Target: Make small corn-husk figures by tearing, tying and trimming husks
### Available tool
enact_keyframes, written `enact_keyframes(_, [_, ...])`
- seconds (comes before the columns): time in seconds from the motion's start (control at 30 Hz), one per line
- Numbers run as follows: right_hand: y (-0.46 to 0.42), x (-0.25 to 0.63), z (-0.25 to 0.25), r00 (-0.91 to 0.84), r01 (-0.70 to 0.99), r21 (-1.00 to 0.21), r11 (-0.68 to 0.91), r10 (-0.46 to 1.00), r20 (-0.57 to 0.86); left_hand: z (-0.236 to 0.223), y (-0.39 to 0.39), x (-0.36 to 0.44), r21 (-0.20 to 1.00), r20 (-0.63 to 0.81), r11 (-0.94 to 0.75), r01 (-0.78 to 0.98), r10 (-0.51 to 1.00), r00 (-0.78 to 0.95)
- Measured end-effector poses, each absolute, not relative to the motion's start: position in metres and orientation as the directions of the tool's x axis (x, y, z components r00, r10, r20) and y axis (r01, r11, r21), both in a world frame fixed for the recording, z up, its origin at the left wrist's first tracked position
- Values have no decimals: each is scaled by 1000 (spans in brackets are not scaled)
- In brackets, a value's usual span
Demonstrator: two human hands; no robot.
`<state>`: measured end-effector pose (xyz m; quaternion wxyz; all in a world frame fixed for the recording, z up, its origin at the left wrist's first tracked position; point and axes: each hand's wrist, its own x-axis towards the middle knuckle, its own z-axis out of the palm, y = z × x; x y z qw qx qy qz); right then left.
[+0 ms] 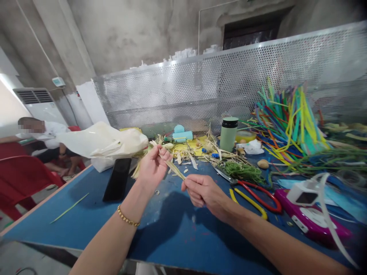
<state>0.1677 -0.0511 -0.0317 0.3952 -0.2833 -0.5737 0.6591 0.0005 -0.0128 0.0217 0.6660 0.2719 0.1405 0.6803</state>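
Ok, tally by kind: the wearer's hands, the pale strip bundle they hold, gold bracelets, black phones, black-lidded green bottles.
Left hand and right hand: 2
Pale strip bundle: 1
Gold bracelet: 1
Black phone: 1
Green bottle: 1
Total: 6

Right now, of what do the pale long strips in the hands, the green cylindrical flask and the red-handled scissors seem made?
Pale long strips: probably dried plant fibre, matte, judging by their straw colour.
Green cylindrical flask: painted metal or plastic; the smooth satin surface leaves this open.
Red-handled scissors: blades apparently steel, from their grey shine; handles likely plastic, evenly red and glossy.
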Motion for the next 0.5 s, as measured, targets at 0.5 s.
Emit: enact_keyframes(0.5, [-38, 169, -37, -308, -34, -988, 152, 939, 155, 23, -14, -1, 642, 152, -82, -762, 988, 22])
